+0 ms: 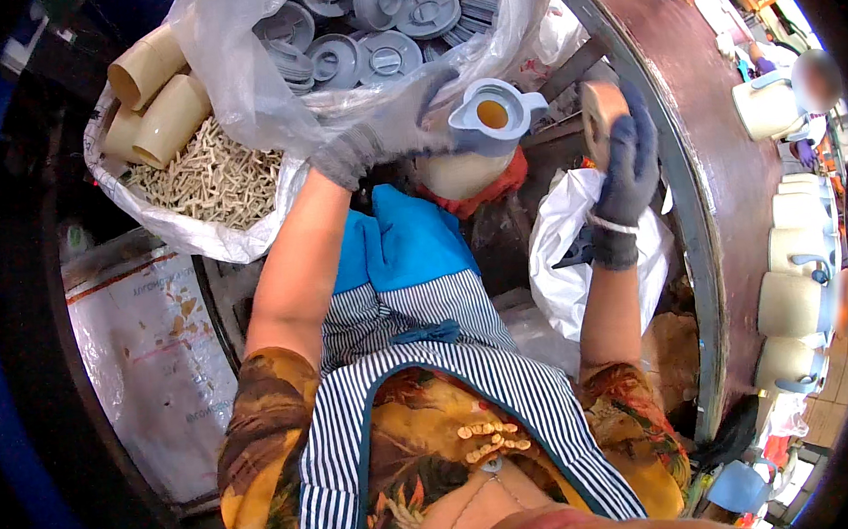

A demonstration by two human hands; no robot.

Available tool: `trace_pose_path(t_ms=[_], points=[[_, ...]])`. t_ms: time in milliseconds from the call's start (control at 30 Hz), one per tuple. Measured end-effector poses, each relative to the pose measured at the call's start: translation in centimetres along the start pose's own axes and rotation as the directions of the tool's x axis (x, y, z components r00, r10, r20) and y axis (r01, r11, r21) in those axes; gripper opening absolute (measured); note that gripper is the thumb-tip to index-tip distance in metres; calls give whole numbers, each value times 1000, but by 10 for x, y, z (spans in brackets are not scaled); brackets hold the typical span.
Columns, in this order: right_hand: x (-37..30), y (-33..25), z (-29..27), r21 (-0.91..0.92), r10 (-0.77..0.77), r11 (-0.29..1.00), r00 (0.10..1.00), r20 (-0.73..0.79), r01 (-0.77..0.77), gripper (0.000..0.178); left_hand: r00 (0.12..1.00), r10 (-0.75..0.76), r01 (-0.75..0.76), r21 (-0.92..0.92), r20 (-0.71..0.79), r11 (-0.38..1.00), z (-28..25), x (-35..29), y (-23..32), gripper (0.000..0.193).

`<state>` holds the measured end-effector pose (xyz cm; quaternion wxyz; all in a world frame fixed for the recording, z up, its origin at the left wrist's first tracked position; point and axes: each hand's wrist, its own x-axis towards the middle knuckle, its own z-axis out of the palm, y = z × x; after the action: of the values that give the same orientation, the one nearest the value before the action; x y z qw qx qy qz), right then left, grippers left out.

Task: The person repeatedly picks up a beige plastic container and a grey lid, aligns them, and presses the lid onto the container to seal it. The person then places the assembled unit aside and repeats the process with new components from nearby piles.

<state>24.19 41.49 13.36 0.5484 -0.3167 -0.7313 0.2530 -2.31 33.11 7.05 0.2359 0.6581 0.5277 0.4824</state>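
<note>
Right hand (630, 162) grips tan ring (609, 102); left hand (390, 131), hold unclear, near bag (228, 67) of lids (388, 59).

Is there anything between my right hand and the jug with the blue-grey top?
Nothing visible stands between them. The right hand, holding a tan piece, is off to the jug's right across an open gap. The left hand, blurred, is on the opposite side.
</note>
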Motion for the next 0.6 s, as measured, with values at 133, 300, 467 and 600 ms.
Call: trace_pose_path(t_ms=[133,300,467,600], points=[[-29,54,-26,-12,302,953,951,61,-302,48,967,111,-4,422,-229,907,38,36,76,60],[-63,98,0,-228,317,942,881,351,-248,54,987,83,67,831,-135,552,63,35,53,43],[-60,126,59,-487,-47,716,730,682,501,52,869,-14,228,376,-494,898,-65,-116,60,46],[-19,49,165,-200,-220,890,770,599,409,43,463,-323,416,-120,-825,901,-100,-261,71,41]])
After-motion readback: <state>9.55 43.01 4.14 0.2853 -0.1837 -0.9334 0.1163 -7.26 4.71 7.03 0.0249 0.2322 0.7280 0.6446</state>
